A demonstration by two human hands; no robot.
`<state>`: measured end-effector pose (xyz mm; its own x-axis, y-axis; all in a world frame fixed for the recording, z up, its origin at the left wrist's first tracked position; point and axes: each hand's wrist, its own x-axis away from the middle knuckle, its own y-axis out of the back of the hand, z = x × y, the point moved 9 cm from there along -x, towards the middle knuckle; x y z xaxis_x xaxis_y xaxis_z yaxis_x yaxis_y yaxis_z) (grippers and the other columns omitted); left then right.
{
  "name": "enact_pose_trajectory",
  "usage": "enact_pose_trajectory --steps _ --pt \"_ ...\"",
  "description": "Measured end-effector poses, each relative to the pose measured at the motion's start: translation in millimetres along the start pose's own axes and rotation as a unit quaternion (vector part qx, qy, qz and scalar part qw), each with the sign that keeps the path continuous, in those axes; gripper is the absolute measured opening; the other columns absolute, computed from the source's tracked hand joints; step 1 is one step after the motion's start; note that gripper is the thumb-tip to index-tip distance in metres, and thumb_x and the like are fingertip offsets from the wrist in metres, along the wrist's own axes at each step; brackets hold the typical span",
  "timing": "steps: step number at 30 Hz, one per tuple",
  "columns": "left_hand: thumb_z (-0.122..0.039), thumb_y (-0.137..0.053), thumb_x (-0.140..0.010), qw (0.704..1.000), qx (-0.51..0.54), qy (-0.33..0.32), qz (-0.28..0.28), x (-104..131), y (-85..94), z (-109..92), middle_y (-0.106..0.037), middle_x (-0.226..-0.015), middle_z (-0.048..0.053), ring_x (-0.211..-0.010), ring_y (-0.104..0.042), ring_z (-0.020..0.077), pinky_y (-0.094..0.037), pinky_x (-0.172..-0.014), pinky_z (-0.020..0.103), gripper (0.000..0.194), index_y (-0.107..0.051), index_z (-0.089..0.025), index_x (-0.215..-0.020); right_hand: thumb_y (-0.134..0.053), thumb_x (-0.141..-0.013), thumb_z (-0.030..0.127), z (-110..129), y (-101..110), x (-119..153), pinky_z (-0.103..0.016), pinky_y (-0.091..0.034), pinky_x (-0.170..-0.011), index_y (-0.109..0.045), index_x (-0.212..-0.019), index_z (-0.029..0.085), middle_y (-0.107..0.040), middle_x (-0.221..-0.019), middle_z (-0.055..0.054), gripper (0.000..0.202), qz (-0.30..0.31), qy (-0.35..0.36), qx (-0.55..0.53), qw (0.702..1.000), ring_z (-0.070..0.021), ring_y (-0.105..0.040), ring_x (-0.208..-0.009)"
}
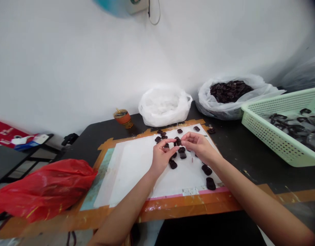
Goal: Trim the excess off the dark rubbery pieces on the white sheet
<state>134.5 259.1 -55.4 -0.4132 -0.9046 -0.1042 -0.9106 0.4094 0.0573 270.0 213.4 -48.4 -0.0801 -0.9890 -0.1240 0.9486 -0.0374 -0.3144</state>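
Note:
A small dark brown piece [177, 141], rounded and glossy, is between the fingertips of both hands above the white sheet [136, 164]. My left hand [162, 155] pinches its left side with thumb and index finger. At its right edge, the closed fingertips of my right hand [199, 146] meet it; exactly how they grip is too small to see. Similar dark pieces lie scattered around and under the hands, among them one brown piece [173, 164] below the left fingers and another dark piece [211, 183] near the sheet's front edge.
Behind the sheet stands a white plastic bag [163, 118]. To its right are a clear bag [208, 106] full of dark pieces and a green basket [283, 136] of wrapped-looking parts. A cup [122, 117] stands back left; a red bag [49, 188] lies at the left edge.

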Motion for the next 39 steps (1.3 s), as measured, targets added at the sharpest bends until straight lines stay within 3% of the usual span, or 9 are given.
enact_pose_trajectory --steps 9,16,24,31,36,39 --pt "-0.030 -0.078 -0.067 0.999 0.039 0.016 0.008 -1 -4.0 1 -0.057 -0.064 -0.002 -0.043 -0.035 0.0030 -0.022 -0.041 0.018 0.031 -0.069 -0.018 -0.094 -0.067 -0.076 0.034 1 -6 1 -0.025 -0.034 -0.055 -0.066 -0.085 0.015 -0.058 -0.080 -0.005 0.021 0.013 -0.017 -0.032 0.999 -0.0118 -0.047 -0.066" --pt "-0.032 -0.077 -0.067 0.992 0.102 0.068 0.032 -2 -11.2 12 -0.062 -0.079 0.000 -0.041 -0.029 -0.0008 -0.019 -0.038 0.016 0.031 -0.068 -0.017 -0.093 -0.069 -0.074 0.031 3 -4 3 -0.022 -0.028 -0.051 -0.048 -0.095 0.021 -0.056 -0.065 0.003 0.032 -0.004 -0.001 -0.035 0.999 -0.0102 -0.045 -0.057" --pt "-0.031 -0.077 -0.068 0.999 0.023 0.034 0.033 -2 -9.1 8 -0.060 -0.068 -0.001 -0.043 -0.032 0.0016 -0.022 -0.041 0.018 0.029 -0.070 -0.017 -0.093 -0.069 -0.069 0.023 0 -2 3 -0.021 -0.023 -0.047 -0.043 -0.096 0.022 -0.055 -0.061 0.004 0.037 -0.003 -0.031 -0.046 0.998 -0.0102 -0.042 -0.054" --pt "-0.028 -0.076 -0.067 0.999 -0.018 -0.021 0.029 -1 -6.8 -6 -0.066 -0.103 0.007 -0.045 -0.037 0.0017 -0.030 -0.044 0.019 0.027 -0.073 -0.019 -0.092 -0.070 -0.068 0.024 -5 -3 5 -0.021 -0.021 -0.047 -0.045 -0.096 0.023 -0.049 -0.060 0.006 0.037 0.014 -0.062 -0.051 0.997 -0.0091 -0.038 -0.052" --pt "-0.027 -0.076 -0.067 0.998 -0.030 -0.051 0.021 1 -7.4 -17 -0.068 -0.098 0.007 -0.045 -0.034 0.0022 -0.027 -0.043 0.020 0.020 -0.074 -0.018 -0.085 -0.064 -0.072 0.027 -5 -7 4 -0.022 -0.024 -0.049 -0.049 -0.094 0.022 -0.049 -0.061 0.004 0.027 0.016 -0.070 -0.053 0.996 -0.0101 -0.040 -0.053" --pt "-0.025 -0.076 -0.068 0.997 -0.036 -0.061 0.021 4 -9.0 -21 -0.068 -0.097 0.007 -0.044 -0.032 0.0019 -0.025 -0.043 0.020 0.018 -0.073 -0.018 -0.084 -0.053 -0.072 0.023 -10 -3 1 -0.022 -0.022 -0.048 -0.050 -0.091 0.021 -0.047 -0.060 0.003 0.020 -0.013 -0.099 -0.069 0.993 -0.0098 -0.037 -0.051"
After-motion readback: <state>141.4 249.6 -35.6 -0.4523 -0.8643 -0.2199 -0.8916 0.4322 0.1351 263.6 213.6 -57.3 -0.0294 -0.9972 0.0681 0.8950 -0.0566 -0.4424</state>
